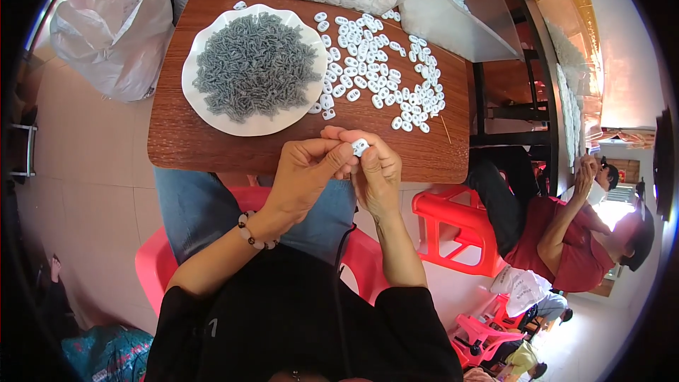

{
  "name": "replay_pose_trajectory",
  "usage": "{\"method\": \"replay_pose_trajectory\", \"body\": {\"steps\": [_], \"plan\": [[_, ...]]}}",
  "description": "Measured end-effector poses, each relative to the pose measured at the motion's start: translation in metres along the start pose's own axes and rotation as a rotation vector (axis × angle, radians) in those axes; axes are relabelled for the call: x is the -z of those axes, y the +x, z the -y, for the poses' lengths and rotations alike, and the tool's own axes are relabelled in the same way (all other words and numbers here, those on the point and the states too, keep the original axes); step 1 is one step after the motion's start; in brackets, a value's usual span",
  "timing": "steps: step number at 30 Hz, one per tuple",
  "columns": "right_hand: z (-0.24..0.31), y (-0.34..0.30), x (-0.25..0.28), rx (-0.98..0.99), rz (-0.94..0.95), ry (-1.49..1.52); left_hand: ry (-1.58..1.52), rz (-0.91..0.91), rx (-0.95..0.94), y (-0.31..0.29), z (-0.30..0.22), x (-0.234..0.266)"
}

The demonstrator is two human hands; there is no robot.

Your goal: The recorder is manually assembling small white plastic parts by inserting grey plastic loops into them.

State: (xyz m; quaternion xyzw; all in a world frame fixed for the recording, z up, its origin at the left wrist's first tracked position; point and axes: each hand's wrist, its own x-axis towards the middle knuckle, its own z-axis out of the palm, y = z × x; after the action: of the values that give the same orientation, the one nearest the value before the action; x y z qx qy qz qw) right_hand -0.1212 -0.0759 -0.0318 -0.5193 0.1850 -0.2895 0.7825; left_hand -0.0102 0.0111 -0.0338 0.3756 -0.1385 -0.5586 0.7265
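Observation:
Over the table's near edge, my two hands meet. Between the thumb and fingers of my right hand (375,173) is a small white two-holed plastic piece (360,147), tilted with its holes showing. My left hand (305,170) is closed in a pinch right against that piece; whatever its fingertips hold is hidden. A white scalloped plate (192,88), heaped with small grey ridged pieces (258,64) that look like springs, stands just beyond my left hand. To its right, many similar white two-holed pieces (364,56) lie scattered.
The brown wooden table (233,159) also carries a thin stick (446,129). Clear bins (453,25) of white pieces stand at its far side. A white sack (106,28) sits left on the floor. At right are a red stool (460,223) and a seated person (566,240).

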Motion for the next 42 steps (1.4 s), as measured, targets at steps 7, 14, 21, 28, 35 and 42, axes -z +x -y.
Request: {"method": "replay_pose_trajectory", "body": {"steps": [7,14,21,28,35,42], "plan": [[0.002,0.000,-0.001,-0.011,0.003,-0.014,0.040,-0.011,0.049,0.001,-0.004,-0.001],[0.003,0.003,-0.007,-0.014,-0.019,-0.081,-0.006,-0.058,0.099,0.004,-0.008,-0.003],[0.006,0.005,-0.004,-0.015,-0.037,-0.080,-0.022,-0.070,0.078,0.009,-0.005,-0.006],[0.026,-0.002,-0.004,0.129,-0.204,-0.403,-0.052,-0.132,-0.057,0.002,0.003,-0.014],[0.042,-0.009,-0.013,0.109,-0.238,-0.519,-0.087,-0.084,-0.065,-0.011,0.010,-0.017],[0.060,-0.009,-0.020,0.093,-0.159,-0.597,0.088,0.001,-0.081,-0.019,0.003,-0.014]]}}
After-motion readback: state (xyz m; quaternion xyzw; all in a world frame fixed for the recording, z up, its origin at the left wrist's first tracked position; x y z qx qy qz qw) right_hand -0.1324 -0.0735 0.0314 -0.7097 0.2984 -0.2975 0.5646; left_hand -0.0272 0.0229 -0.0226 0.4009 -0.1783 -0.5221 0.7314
